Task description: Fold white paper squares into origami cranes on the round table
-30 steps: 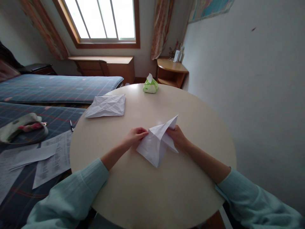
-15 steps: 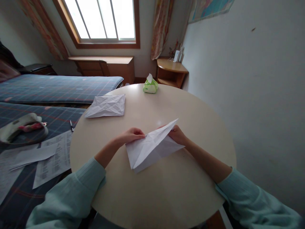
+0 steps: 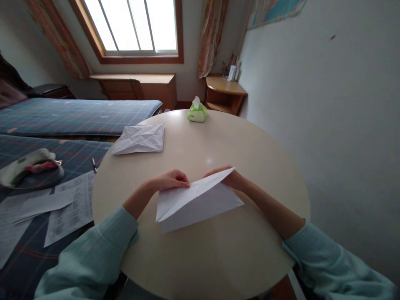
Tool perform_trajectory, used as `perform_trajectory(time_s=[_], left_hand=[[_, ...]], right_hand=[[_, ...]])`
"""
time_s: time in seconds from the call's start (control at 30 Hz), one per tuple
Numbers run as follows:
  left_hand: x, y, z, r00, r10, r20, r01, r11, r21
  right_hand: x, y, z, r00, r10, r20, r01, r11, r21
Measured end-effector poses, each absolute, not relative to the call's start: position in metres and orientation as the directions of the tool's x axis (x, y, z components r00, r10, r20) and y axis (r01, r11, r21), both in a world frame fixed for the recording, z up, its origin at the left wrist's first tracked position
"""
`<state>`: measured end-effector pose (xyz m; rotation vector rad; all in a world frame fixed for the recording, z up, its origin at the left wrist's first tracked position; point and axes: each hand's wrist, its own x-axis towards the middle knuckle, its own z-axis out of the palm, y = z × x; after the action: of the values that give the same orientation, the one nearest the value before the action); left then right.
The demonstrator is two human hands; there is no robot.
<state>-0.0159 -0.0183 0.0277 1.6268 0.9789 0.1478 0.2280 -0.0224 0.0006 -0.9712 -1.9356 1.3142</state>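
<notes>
Though folded, gaping white paper [image 3: 200, 208]

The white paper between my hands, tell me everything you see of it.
The folded white paper is thin-looking and plain, faintly creased. Its upper flap slants over a lower layer, and the two gape apart toward you, each ending in a pointed right corner. It is over the round table; whether it touches is unclear. Your left hand pinches the far edge; your right hand is behind the right end, partly hidden.

The table [image 3: 250, 146] leaves passage between the held paper [image 3: 200, 208] and tissue pack [image 3: 197, 113]; creased sheets [image 3: 140, 139] obstruct left.
</notes>
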Motion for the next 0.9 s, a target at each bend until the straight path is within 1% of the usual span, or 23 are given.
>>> perform_trajectory(time_s=[0.1, 0.27, 0.4, 0.53, 0.63, 0.8, 0.9], left_hand=[[-0.015, -0.02, 0.031, 0.64, 0.653, -0.405, 0.51, 0.033, 0.859], [-0.009, -0.024, 0.033, 0.551, 0.71, -0.439, 0.519, 0.121, 0.846], [-0.008, -0.023, 0.033, 0.591, 0.715, -0.374, 0.463, 0.078, 0.883], [-0.013, -0.022, 0.034, 0.64, 0.677, -0.364, 0.374, 0.139, 0.917], [-0.014, -0.022, 0.033, 0.643, 0.654, -0.398, 0.362, 0.198, 0.911], [-0.009, -0.026, 0.035, 0.553, 0.667, -0.5, 0.39, 0.323, 0.862], [-0.004, -0.028, 0.036, 0.497, 0.722, -0.481, 0.384, 0.314, 0.868]], right_hand=[[0.228, -0.023, 0.001, -0.561, 0.824, 0.083, 0.235, 0.255, -0.938], [0.227, -0.023, 0.003, -0.501, 0.859, 0.101, 0.246, 0.253, -0.936], [0.226, -0.025, 0.008, -0.477, 0.875, 0.079, 0.248, 0.221, -0.943], [0.226, -0.028, 0.016, -0.475, 0.878, 0.064, 0.257, 0.208, -0.944], [0.227, -0.03, 0.02, -0.5, 0.862, 0.082, 0.279, 0.249, -0.927], [0.227, -0.029, 0.019, -0.52, 0.835, 0.181, 0.279, 0.366, -0.888], [0.227, -0.027, 0.017, -0.507, 0.822, 0.259, 0.269, 0.436, -0.859]])
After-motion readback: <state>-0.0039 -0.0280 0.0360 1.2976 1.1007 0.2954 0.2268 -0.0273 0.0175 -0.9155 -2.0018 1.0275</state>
